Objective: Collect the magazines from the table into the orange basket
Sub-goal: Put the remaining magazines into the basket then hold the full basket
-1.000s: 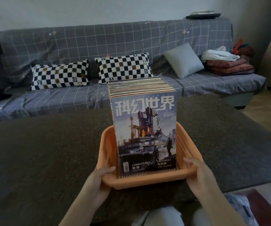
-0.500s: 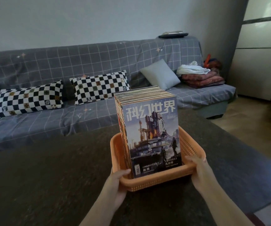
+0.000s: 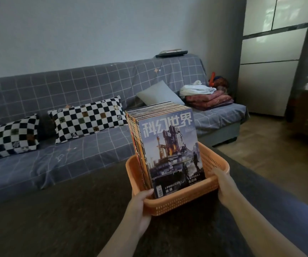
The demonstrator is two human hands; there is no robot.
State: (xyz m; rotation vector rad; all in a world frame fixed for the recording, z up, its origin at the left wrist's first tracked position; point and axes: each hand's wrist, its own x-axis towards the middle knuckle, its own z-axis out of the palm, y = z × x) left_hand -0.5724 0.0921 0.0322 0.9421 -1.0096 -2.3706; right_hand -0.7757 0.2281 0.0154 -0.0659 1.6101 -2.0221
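From the head view, the orange basket sits over the dark table, tilted slightly, with a thick row of magazines standing upright inside it, the front cover facing the camera. The left hand grips the basket's near left corner, thumb hooked over the rim. The right hand grips the right side, thumb over the rim there. Behind the table runs a grey checked sofa with two checkerboard pillows, a plain grey cushion and folded blankets.
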